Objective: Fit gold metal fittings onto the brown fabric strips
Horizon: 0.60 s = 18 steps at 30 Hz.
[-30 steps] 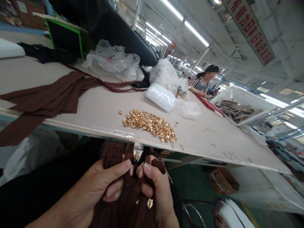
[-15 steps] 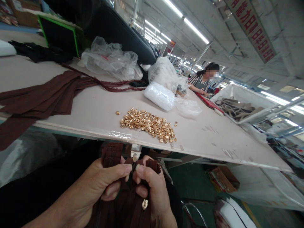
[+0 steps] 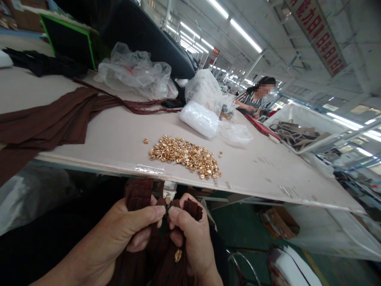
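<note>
My left hand (image 3: 131, 226) pinches brown zipper tape (image 3: 139, 194), whose folded layers rise behind the thumb. Close beside it, my right hand (image 3: 190, 230) grips another part of the brown tape, with folds showing at its fingers. Both thumbs meet near a small metal fixture (image 3: 169, 190) at the table's edge. A gold zipper slider (image 3: 177, 255) lies against the tape below my right fingers. Behind the hands, a pile of gold sliders (image 3: 186, 156) rests on the table (image 3: 119, 139). The detail between my fingertips is too small to make out.
More brown strips (image 3: 59, 115) spread over the table's left side. Clear plastic bags (image 3: 137, 73) and a white packet (image 3: 199, 119) lie behind the pile. A person (image 3: 257, 95) works at the far side, near a white bin (image 3: 300, 127) of straps. Below is a cardboard box (image 3: 281, 222).
The slider below my right hand has shifted slightly left and up. Both hands keep their hold near the fixture. The far person's hands have moved.
</note>
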### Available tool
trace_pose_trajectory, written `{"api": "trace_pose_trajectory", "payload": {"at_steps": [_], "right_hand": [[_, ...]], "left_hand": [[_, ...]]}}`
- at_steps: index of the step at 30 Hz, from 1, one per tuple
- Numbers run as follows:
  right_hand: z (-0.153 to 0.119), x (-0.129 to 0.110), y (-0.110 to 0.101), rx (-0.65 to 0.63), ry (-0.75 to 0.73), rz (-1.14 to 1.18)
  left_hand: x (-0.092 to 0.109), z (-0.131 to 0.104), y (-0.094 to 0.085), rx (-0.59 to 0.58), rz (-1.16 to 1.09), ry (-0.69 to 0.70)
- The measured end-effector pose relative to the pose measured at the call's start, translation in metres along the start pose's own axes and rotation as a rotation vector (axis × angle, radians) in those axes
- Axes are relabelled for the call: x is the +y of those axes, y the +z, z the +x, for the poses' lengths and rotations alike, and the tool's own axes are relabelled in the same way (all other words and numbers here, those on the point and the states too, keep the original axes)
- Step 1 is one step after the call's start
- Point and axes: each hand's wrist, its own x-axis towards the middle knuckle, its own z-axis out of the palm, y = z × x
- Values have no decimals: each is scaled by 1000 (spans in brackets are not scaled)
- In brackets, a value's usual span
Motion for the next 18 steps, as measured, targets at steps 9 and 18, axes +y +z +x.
{"api": "trace_pose_trajectory", "payload": {"at_steps": [9,18], "right_hand": [[6,-2,3,-20,9,-6],[7,0,3,-23,2,15]], "left_hand": [[0,0,-1,-21,0,11],[2,0,0,20,69,19]]}}
